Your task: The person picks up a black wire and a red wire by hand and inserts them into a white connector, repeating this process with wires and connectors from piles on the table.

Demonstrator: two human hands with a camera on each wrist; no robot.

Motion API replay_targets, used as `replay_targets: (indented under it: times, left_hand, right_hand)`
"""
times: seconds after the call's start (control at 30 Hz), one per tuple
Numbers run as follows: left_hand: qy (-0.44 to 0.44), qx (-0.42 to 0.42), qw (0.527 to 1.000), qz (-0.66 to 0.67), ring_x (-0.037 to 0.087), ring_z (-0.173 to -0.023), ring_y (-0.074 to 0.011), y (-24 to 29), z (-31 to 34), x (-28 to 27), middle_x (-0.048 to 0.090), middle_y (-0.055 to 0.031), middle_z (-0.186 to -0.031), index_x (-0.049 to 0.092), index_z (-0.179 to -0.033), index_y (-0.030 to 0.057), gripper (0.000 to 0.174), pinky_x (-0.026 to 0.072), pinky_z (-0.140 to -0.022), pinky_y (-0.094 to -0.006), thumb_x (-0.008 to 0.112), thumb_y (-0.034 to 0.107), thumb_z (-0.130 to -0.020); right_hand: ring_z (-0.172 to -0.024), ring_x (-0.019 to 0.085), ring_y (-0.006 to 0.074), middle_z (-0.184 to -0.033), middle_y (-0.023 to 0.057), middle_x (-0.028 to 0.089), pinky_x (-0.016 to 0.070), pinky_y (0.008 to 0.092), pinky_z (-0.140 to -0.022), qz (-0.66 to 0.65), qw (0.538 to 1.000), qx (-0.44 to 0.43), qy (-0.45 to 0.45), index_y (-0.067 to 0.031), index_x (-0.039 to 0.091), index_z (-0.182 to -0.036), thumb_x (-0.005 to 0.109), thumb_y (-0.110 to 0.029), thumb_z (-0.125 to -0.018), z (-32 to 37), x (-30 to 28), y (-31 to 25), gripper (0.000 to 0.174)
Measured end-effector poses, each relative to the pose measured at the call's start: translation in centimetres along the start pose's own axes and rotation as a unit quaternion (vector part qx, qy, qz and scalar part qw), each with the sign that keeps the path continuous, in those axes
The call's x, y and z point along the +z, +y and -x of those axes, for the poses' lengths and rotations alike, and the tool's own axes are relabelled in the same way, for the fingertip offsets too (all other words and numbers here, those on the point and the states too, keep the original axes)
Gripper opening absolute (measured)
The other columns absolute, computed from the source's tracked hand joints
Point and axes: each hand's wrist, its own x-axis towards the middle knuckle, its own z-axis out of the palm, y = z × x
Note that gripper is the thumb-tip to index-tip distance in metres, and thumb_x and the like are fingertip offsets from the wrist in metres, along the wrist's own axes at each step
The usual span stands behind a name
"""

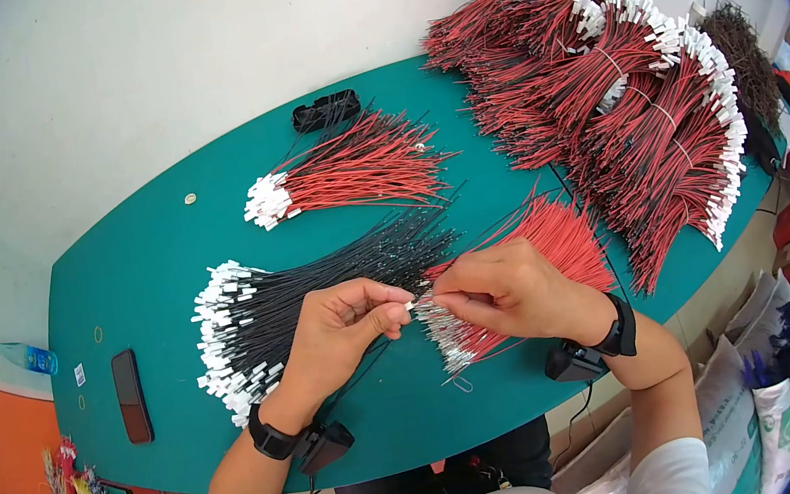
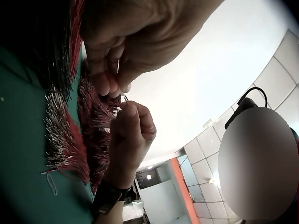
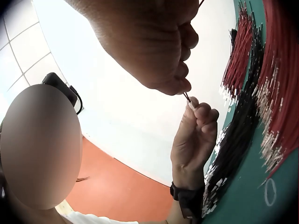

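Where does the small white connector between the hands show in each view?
Head: white connector near the centre, pinched by the left hand.
Left wrist: white connector left of centre, small and blurred.
Right wrist: white connector right of centre, in the left hand.
Shared landmark: silver-tipped red wires, right, left, right of centre respectively.

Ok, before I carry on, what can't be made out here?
Tiny white connector, head view: too small for detail, partly covered by the left hand.
Black wires with white ends, head view: partly behind that hand.
Thin dark wires, right wrist view: partly hidden by the right hand.
Red wires with silvery tips, right wrist view: cut by the right edge.
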Motion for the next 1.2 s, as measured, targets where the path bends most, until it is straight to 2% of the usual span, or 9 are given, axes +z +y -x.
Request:
replay_targets:
  times: [0.17, 0.37, 0.77, 1.07, 1.2]
  left_hand:
    - [0.005, -0.009, 1.0, 0.001, 0.065, -0.077, -0.0102, 0.7, 0.1, 0.3, 0.073, -0.0074, -0.089, 0.072, -0.107, -0.0042, 0.018, 0.0535, -0.073, -0.0238, 0.071, 0.007, -0.093]
    - [-0.002, -0.016, 1.0, 0.021, 0.066, -0.076, -0.0116, 0.4, 0.2, 0.4, 0.073, -0.0092, -0.09, 0.072, -0.106, -0.0049, 0.017, 0.0541, -0.074, -0.0243, 0.071, 0.006, -0.093]
    - [-0.01, -0.004, 1.0, 0.029, 0.067, -0.077, -0.0125, -0.3, 0.1, 0.8, 0.073, -0.0107, -0.09, 0.072, -0.104, -0.0051, 0.015, 0.0543, -0.073, -0.0252, 0.071, 0.003, -0.092]
    - [0.005, 0.02, 1.0, -0.014, 0.065, -0.074, -0.0116, 1.0, -0.3, 0.1, 0.073, -0.0101, -0.089, 0.072, -0.102, -0.0054, 0.012, 0.0531, -0.071, -0.0247, 0.071, 0.002, -0.092]
    - [0.079, 0.107, 0.985, -0.113, 0.062, -0.071, -0.0097, 3.3, -2.4, -2.3, 0.072, -0.0072, -0.087, 0.073, -0.101, -0.0044, 0.013, 0.0516, -0.069, -0.0246, 0.069, 0.005, -0.093]
  right_hand:
    - [-0.067, 0.066, 0.0291, -0.079, 0.0079, 0.067, 0.0512, 0.0374, -0.056, -0.03, 0.999, -0.026, 0.025, -0.0061, 0.069, -0.091, 0.074, -0.006, -0.084, -0.1, 0.3, 0.1, 0.009]
    - [-0.068, 0.066, 0.0276, -0.079, 0.0072, 0.067, 0.0509, 0.0371, -0.056, -0.012, 0.999, -0.044, 0.013, -0.0069, 0.068, -0.09, 0.075, -0.005, -0.082, 0.1, 0.9, 0.3, 0.011]
    - [-0.064, 0.061, 0.028, -0.07, 0.007, 0.056, 0.045, 0.0397, -0.052, 0.012, 0.996, -0.084, 0.012, -0.0067, 0.062, -0.086, 0.072, -0.003, -0.082, 0.4, 1.6, 0.5, 0.011]
    - [-0.062, 0.061, 0.0263, -0.071, 0.0062, 0.057, 0.0456, 0.039, -0.051, 0.087, 0.99, -0.112, 0.016, -0.0083, 0.064, -0.088, 0.074, -0.007, -0.083, 0.1, 0.7, 0.9, 0.011]
    - [-0.076, 0.063, 0.0267, -0.083, 0.0059, 0.063, 0.0492, 0.0383, -0.061, 0.169, 0.974, -0.093, 0.123, -0.0076, 0.068, -0.096, 0.075, -0.005, -0.081, -0.8, -1.1, 2.0, 0.016]
